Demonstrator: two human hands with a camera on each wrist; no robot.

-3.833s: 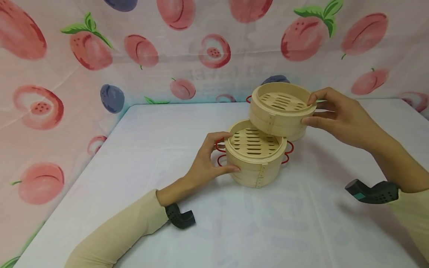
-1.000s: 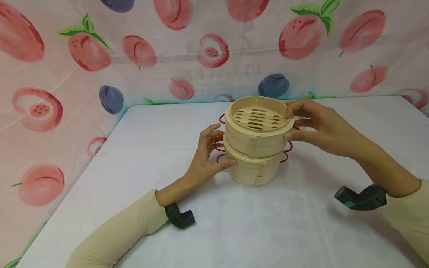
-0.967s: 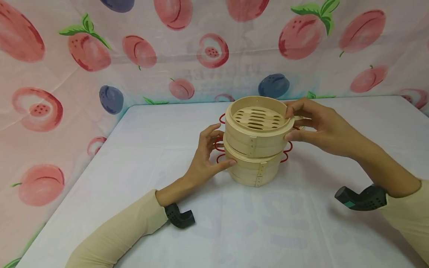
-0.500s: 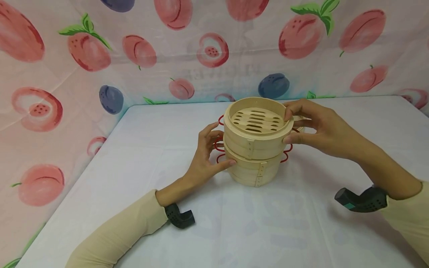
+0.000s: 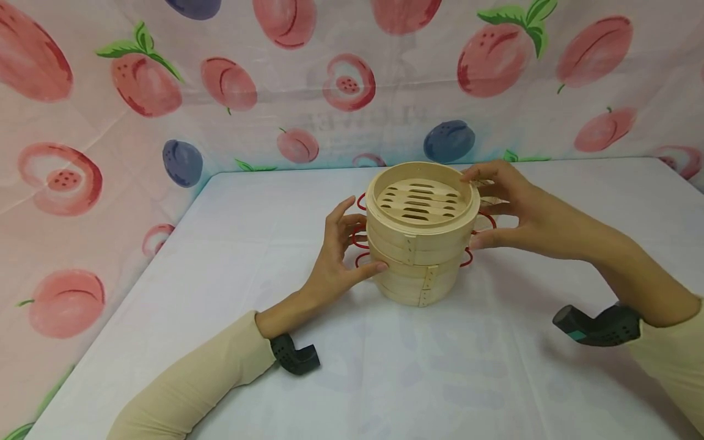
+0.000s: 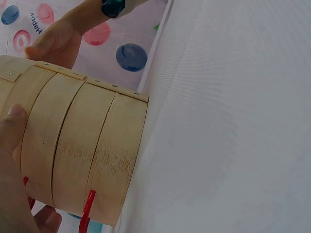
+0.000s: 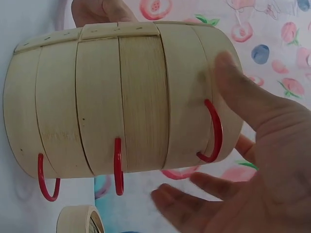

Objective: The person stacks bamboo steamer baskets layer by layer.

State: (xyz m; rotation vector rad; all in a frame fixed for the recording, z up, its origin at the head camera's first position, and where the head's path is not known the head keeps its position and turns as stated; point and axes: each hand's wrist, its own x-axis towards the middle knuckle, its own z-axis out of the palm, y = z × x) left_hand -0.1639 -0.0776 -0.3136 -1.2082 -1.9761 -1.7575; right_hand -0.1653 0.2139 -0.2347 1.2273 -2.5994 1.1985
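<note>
A round bamboo steamer stack stands upright on the table, the upper basket (image 5: 440,246) seated on the lower part (image 5: 404,286). Its slatted floor shows inside, and red loop handles (image 7: 217,128) stick out at three levels. My left hand (image 5: 338,253) holds the stack's left side, thumb at the front near the seam between tiers and fingers behind, partly hidden. On the right side, my right hand (image 5: 541,217) is spread loosely around the upper basket. In the right wrist view its thumb lies against or just off the wall, while the other fingers are apart from it.
Another small round bamboo piece (image 7: 77,221) sits behind the stack, mostly hidden by my right hand in the head view. White cloth covers the table (image 5: 418,373). A fruit-print curtain (image 5: 264,122) hangs along the back and left.
The upper basket moved left and down from the right and now sits level on the lower part. My right fingers have loosened from its rim. My left hand has barely moved.
</note>
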